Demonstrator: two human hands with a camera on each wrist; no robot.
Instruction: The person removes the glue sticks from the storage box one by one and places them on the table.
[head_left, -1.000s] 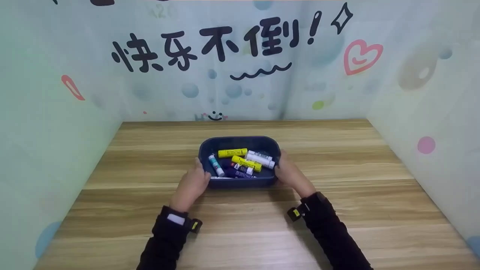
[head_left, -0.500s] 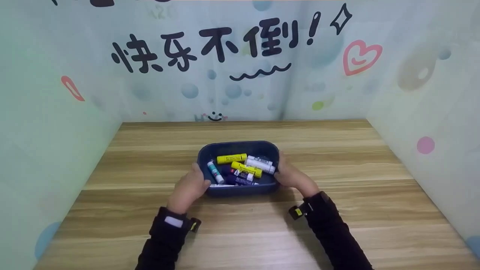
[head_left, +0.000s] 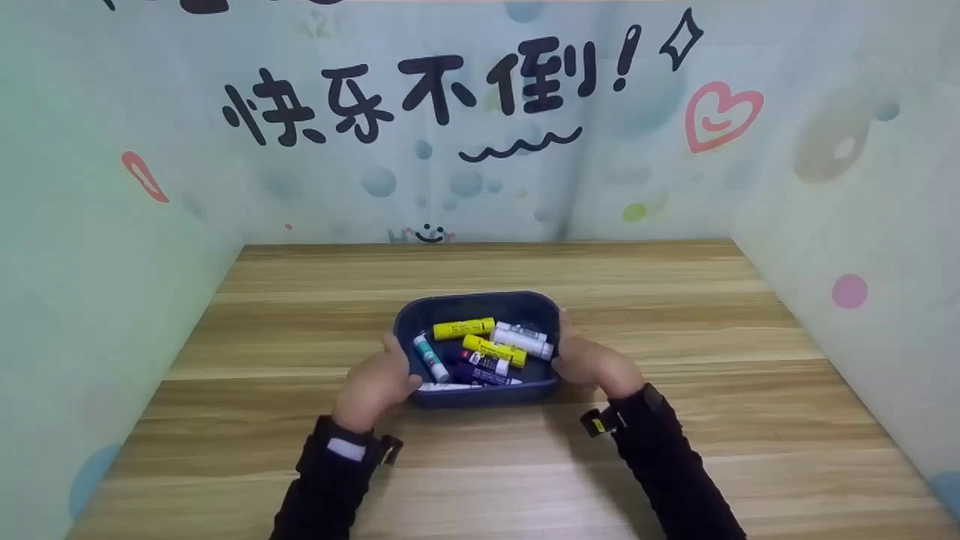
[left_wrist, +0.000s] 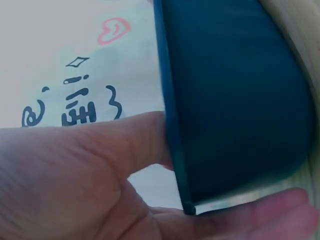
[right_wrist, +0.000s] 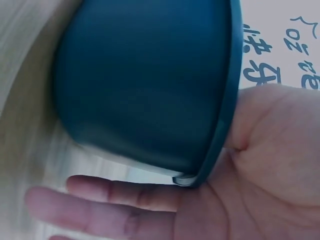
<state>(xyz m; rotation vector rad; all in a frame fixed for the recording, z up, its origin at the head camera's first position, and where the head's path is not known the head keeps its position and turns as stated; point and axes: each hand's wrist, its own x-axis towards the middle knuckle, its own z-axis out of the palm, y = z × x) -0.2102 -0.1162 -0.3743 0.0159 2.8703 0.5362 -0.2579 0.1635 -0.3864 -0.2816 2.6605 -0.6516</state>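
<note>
Pale and printed with black characters, the backdrop [head_left: 375,180] stood up behind, with a wood-grain bench [head_left: 480,465] in front, and all the action was mid-bench! Over on the left, the left hand [head_left: 373,386] had its hold: thumb hooked over the rim, fingers stretched along the outside, and the dark blue bin [head_left: 487,397] caught between them. That bin sat centrally, hands at both ends; whether its base touched the wood, the views did not settle.

Reading across the inside: a teal-and-white tube [head_left: 430,359], glue-stick style, slanted by the left wall; a white tube [head_left: 448,387] lay along the near side, partly hidden by the rim; a yellow tube [head_left: 463,328] lay toward the back. Then came a dark purple tube [head_left: 484,373], a labelled tube [head_left: 486,364] just beyond it, and a second yellow tube [head_left: 495,351] beyond that. Furthest right lay two white tubes [head_left: 523,343], side by side.

Out on that flank, the right hand [head_left: 594,365] matched its partner: thumb over the rim, fingers along the outer wall, bin held.

And the score? Loading looked done, I judged, as every tube in sight lay inside, and the two-handed grip was made. Still outstanding: the release, since neither hand had let go.
</note>
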